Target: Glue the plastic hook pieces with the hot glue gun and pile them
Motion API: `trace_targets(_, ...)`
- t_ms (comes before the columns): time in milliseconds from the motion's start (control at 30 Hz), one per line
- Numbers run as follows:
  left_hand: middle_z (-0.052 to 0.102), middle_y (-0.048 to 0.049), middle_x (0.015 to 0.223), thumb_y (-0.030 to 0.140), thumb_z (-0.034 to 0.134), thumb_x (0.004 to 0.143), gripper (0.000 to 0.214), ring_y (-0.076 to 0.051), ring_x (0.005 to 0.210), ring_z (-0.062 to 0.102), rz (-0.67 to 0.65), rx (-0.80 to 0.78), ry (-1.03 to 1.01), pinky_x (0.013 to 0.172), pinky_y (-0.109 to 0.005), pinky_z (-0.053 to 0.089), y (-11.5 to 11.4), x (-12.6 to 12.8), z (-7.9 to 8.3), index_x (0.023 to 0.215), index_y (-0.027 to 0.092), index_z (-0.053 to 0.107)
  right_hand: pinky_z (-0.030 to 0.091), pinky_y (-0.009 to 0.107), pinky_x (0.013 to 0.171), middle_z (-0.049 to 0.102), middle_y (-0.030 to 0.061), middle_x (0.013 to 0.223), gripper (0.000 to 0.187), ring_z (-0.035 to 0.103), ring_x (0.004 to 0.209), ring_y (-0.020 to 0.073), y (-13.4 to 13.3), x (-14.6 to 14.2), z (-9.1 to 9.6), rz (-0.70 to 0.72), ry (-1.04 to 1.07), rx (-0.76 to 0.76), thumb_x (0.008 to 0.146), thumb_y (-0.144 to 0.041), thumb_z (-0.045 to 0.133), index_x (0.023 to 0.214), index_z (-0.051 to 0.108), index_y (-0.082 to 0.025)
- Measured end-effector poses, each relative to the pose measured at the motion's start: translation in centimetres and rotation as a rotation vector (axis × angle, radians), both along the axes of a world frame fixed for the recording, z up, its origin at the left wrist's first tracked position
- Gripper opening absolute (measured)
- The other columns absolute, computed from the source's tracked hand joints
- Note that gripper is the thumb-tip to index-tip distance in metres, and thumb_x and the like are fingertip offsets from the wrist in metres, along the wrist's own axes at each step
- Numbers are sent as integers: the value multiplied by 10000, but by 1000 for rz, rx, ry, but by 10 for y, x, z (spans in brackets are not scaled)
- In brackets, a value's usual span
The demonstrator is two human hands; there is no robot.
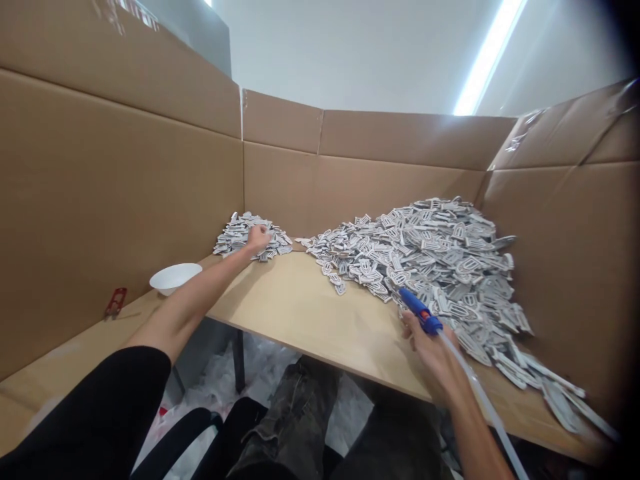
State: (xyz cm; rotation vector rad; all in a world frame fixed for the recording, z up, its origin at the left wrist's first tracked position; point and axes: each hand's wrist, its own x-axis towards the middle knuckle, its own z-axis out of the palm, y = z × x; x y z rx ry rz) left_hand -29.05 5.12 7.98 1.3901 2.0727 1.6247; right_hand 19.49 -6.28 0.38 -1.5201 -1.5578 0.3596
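My left hand [259,238] reaches across to the smaller pile [240,235] of flat grey-white slotted pieces at the back left. Its fingers are curled closed, and I cannot make out what is in them. My right hand [427,343] is closed around a blue hand tool [417,310] with a red-orange part and a narrow front end. A long translucent white hose or rod [483,393] runs from the tool's rear down past my forearm. The tool's tip points at the near edge of the large heap [425,247] of the same slotted pieces.
Tall cardboard walls [395,180] enclose the wooden table [280,300] at the back and sides. A white bowl [175,278] stands at the left, near a small red object [116,302] by the wall. White plastic material [270,360] lies below the table.
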Motion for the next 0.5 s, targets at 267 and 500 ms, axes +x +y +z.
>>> trace_targets(267, 737, -108, 879, 121, 651, 833, 97, -233, 894, 646, -137, -113, 310, 885, -314, 478, 10, 53, -39, 749, 167, 661, 424, 359, 527, 595, 61, 461, 652, 594, 477, 246, -14, -2, 15, 32, -4, -44, 763, -857, 537, 567, 665, -249)
trace_targets(500, 686, -158, 970, 140, 550, 983, 160, -265, 1059, 610, 169, -285, 419, 936, -360, 444, 13, -7, 8, 938, 63, 682, 418, 310, 494, 589, 27, 473, 622, 557, 443, 193, -2, 16, -5, 64, 96, -84, 779, -824, 605, 628, 669, -225)
